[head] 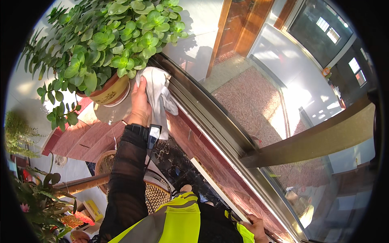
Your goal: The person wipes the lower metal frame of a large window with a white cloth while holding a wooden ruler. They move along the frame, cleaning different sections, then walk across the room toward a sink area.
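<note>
My left hand (140, 104) presses a crumpled white cloth (155, 91) at the near end of a metal window track (206, 118), its thumb lying on the fabric. The cloth hangs down over the reddish tiled ledge (182, 123). Just left of that hand stands a brown and yellow flowerpot (111, 92) on a saucer, holding a leafy green succulent (121, 39). Low at the right, my right hand (256, 229) rests by the end of a white strip (218, 189); its fingers are partly hidden, and whether it grips anything is unclear.
A metal window frame bar (310, 136) crosses the right side beside glass panes. Below my left arm are a woven seat (156, 193), a clay pot (104, 164) and a wooden bar (82, 183). Flowering plants (51, 197) and a yellow box (93, 209) are at lower left.
</note>
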Tool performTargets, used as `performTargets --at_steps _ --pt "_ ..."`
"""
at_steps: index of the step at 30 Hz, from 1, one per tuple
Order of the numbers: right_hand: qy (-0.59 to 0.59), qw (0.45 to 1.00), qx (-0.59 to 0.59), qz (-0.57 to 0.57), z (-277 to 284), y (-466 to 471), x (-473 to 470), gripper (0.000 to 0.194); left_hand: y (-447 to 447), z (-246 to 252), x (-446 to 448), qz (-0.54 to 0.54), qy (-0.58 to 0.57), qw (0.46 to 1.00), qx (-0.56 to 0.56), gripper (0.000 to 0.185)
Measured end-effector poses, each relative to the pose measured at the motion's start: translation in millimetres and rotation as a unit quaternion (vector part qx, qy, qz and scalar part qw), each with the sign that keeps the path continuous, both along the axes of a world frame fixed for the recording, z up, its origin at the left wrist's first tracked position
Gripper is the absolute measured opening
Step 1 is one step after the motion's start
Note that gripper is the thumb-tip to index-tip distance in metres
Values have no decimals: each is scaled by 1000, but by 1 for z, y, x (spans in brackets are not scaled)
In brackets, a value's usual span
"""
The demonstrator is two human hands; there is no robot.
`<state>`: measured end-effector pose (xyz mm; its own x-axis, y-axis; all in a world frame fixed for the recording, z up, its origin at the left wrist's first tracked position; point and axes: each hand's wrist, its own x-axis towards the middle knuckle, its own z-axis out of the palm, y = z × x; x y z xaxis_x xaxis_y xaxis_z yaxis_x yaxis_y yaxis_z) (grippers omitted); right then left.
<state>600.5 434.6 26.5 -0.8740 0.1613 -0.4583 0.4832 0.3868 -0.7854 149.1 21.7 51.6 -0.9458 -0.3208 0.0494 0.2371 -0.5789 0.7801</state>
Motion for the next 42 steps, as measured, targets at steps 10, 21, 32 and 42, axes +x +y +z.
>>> performTargets --at_steps 10,21,32,42 --pt "-9 996 92 3 23 -13 -1 31 3 9 -124 4 -242 620 -746 66" --pt "-15 987 -40 -157 -13 -11 6 24 -3 12 -93 -212 -82 688 -690 36" --pt "72 994 51 -70 -23 -3 -9 22 76 8 12 -292 32 631 -718 39" --pt "85 994 47 -57 -12 0 8 25 55 26 16 -220 142 726 -635 37"
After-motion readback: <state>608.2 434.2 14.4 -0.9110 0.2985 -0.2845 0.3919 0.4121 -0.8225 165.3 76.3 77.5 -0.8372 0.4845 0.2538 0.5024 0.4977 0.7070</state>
